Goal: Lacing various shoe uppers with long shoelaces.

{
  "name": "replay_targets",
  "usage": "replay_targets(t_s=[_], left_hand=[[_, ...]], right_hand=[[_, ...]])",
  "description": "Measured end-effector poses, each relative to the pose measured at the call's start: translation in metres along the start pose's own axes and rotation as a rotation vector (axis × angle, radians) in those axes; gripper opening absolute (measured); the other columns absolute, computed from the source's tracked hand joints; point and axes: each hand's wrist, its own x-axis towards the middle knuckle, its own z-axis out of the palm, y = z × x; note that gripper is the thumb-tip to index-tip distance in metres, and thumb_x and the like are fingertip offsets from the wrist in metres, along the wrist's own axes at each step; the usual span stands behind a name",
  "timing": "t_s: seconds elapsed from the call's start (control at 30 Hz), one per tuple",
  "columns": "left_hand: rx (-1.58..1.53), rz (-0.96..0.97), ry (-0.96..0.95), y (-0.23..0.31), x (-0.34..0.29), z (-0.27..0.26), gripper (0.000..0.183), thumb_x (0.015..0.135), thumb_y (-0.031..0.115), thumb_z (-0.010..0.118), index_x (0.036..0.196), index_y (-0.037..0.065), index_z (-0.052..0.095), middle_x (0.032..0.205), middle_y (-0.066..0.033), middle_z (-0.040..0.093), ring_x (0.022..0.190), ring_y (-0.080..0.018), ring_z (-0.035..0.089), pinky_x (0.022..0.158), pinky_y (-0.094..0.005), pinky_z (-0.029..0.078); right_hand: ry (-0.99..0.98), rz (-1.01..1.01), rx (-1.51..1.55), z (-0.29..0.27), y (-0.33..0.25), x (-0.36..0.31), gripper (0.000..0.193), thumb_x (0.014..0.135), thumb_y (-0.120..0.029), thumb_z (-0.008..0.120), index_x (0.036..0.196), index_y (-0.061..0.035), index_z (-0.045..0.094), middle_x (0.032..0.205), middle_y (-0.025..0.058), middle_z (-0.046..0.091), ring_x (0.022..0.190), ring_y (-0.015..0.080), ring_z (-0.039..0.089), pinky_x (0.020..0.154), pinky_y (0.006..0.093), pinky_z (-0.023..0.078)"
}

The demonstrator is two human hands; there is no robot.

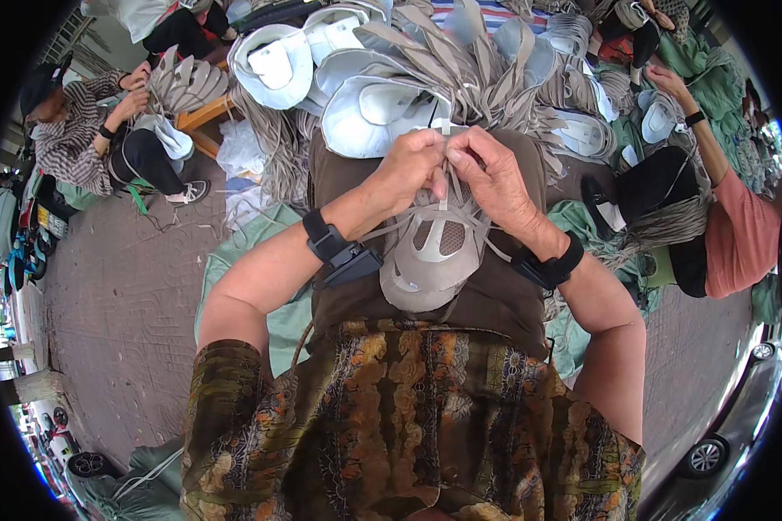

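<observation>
A beige-grey shoe upper (432,271) lies across my lap, its rounded toe with mesh panels toward me. Over its lacing area my left hand (413,168) and my right hand (493,181) meet, fingertips almost touching. Each hand is closed in a pinch on a thin grey shoelace, mostly hidden by the fingers. Lace lengths (498,251) stick out at both sides of the upper, below my wrists. A pale strip runs down the middle of the upper, under my fingers. Just beyond my hands rests another upper with a white lining (369,111).
Piles of uppers with white linings (274,65) and bundles of grey laces (487,65) cover the far side. One person (78,130) sits at left handling uppers; another in a pink top (738,234) reaches in at right. Green sheeting (291,300) lies beside my legs.
</observation>
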Motion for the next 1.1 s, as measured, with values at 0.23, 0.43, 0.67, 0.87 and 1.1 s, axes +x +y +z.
replay_targets(t_s=[0.23,0.43,0.67,0.87,1.1], left_hand=[[-0.138,-0.008,-0.093,-0.015,-0.007,-0.004,0.016,0.102,0.014,0.045,0.097,0.002,0.054,0.083,-0.013,0.064,0.058,-0.0148,0.061,0.057,-0.0263,0.051],[-0.238,-0.027,-0.097,-0.014,-0.01,-0.012,0.01,0.1,0.012,0.051,0.101,0.002,0.053,0.091,-0.0137,0.064,0.064,-0.0153,0.064,0.066,-0.0283,0.055],[-0.151,-0.034,-0.202,-0.012,-0.011,-0.015,0.012,0.1,0.012,0.052,0.102,0.0,0.055,0.084,-0.0109,0.062,0.06,-0.0131,0.062,0.066,-0.0287,0.056],[-0.005,-0.01,-0.197,0.013,-0.025,-0.004,0.013,0.099,0.012,0.053,0.099,-0.001,0.056,0.073,-0.0071,0.06,0.048,-0.0085,0.053,0.053,-0.0251,0.049],[0.121,0.326,-0.11,0.096,-0.021,-0.016,0.015,0.096,0.017,0.058,0.089,0.004,0.062,0.069,-0.0035,0.062,0.05,-0.007,0.054,0.044,-0.0192,0.041]], right_hand=[[-0.047,0.243,0.211,0.001,-0.001,-0.003,0.004,0.094,-0.001,0.057,0.092,-0.004,0.056,0.076,-0.0001,0.054,0.061,0.0067,0.053,0.059,0.024,0.044],[-0.137,0.227,0.238,-0.006,0.003,0.006,0.003,0.094,-0.001,0.058,0.092,-0.0035,0.057,0.079,-0.0004,0.058,0.066,0.0077,0.058,0.064,0.0248,0.047],[-0.176,0.308,0.384,-0.014,0.011,0.01,0.006,0.093,-0.006,0.061,0.099,-0.0031,0.062,0.083,0.0006,0.06,0.081,0.0099,0.06,0.074,0.0248,0.049],[-0.237,0.314,0.334,-0.005,0.02,0.015,0.015,0.098,-0.008,0.053,0.11,-0.0023,0.061,0.089,0.0002,0.059,0.086,0.0086,0.056,0.08,0.0284,0.049],[-0.211,-0.004,-0.14,0.008,0.016,0.005,0.012,0.095,-0.007,0.057,0.107,-0.0039,0.059,0.092,0.0075,0.064,0.084,0.0148,0.06,0.078,0.0317,0.05]])
